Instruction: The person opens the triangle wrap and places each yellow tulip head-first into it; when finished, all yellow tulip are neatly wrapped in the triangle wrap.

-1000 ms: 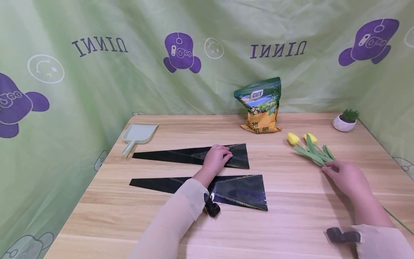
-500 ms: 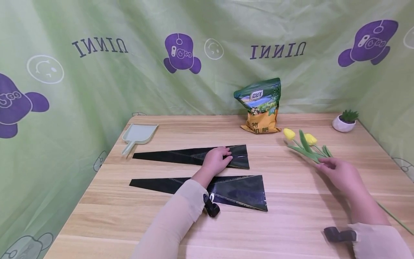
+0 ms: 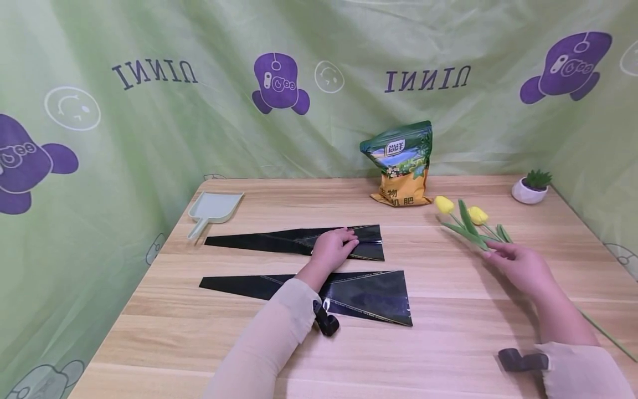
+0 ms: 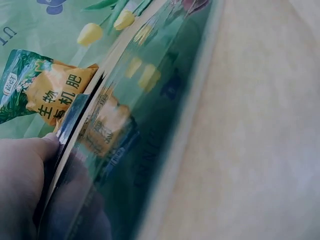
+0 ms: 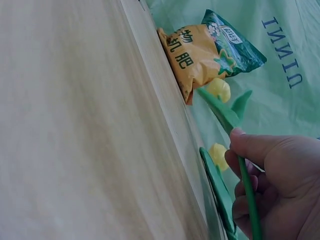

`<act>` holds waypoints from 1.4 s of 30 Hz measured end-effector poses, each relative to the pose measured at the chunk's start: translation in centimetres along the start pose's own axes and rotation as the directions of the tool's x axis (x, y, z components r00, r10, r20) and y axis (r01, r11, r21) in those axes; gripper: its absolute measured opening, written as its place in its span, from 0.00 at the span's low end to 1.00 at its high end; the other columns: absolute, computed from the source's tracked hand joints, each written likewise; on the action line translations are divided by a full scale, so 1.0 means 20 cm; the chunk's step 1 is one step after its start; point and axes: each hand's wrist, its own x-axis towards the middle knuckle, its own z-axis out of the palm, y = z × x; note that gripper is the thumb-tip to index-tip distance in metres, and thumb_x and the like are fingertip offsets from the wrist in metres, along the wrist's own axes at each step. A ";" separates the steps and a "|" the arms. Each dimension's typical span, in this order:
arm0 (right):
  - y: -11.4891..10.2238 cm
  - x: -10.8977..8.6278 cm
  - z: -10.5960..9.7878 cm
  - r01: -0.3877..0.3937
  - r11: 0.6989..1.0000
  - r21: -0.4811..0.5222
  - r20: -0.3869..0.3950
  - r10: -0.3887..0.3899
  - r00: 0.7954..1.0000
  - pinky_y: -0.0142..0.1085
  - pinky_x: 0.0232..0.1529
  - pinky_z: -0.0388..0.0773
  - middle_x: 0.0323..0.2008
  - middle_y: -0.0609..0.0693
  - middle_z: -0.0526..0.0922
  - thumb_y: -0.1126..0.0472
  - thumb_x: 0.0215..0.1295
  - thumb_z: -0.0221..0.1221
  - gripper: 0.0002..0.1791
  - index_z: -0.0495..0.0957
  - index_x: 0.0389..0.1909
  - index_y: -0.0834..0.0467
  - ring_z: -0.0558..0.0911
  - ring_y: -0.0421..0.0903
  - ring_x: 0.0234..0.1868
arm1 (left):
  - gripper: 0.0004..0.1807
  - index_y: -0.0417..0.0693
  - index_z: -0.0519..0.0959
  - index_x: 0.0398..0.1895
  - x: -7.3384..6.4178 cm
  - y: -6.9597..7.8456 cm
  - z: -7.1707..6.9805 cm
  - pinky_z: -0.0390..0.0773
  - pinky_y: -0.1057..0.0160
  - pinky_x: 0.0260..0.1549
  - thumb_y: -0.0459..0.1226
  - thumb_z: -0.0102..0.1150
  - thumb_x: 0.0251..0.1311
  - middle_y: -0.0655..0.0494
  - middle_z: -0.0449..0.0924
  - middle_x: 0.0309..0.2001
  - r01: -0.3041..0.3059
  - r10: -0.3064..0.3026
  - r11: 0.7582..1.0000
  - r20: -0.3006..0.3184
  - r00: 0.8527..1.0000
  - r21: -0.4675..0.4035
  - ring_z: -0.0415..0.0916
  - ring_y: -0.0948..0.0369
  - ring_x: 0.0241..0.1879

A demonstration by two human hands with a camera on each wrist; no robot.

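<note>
Two black tapered plastic flower sleeves lie on the wooden table, one behind the other. My left hand (image 3: pixel 335 247) is on the far flower sleeve (image 3: pixel 264 240), pinching its film near the wide end, which is creased and slightly raised. In the left wrist view the thumb (image 4: pixel 49 145) is against the lifted film. The near flower sleeve (image 3: pixel 369 293) lies flat below that wrist. My right hand (image 3: pixel 523 271) pinches the green stem of a yellow tulip (image 3: pixel 444 205) between thumb and fingers, just under its leaves. A second yellow tulip (image 3: pixel 477 215) lies beside it, partly hidden by the hand.
A green and orange fertilizer bag (image 3: pixel 401 166) stands at the back of the table (image 3: pixel 164 354). A small succulent in a white pot (image 3: pixel 530 192) is at the back right. A pale dustpan (image 3: pixel 214 207) lies at the back left. Behind hangs a green printed curtain (image 3: pixel 199 122).
My right hand has moved slightly left with the tulip, whose head has come up and away from the other one. Under my left hand, the far sleeve's wide end has become creased.
</note>
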 end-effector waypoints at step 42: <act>-0.35 0.09 0.08 0.170 -0.048 0.984 -0.160 0.164 0.973 0.29 0.27 0.83 0.29 0.49 0.85 0.76 0.62 0.59 0.26 0.62 0.52 0.49 0.85 0.41 0.26 | 0.13 0.56 0.86 0.48 -0.02 0.01 -0.01 0.79 0.59 0.56 0.46 0.57 0.67 0.59 0.85 0.52 0.019 -0.018 1.000 -0.067 0.998 0.011 0.81 0.61 0.55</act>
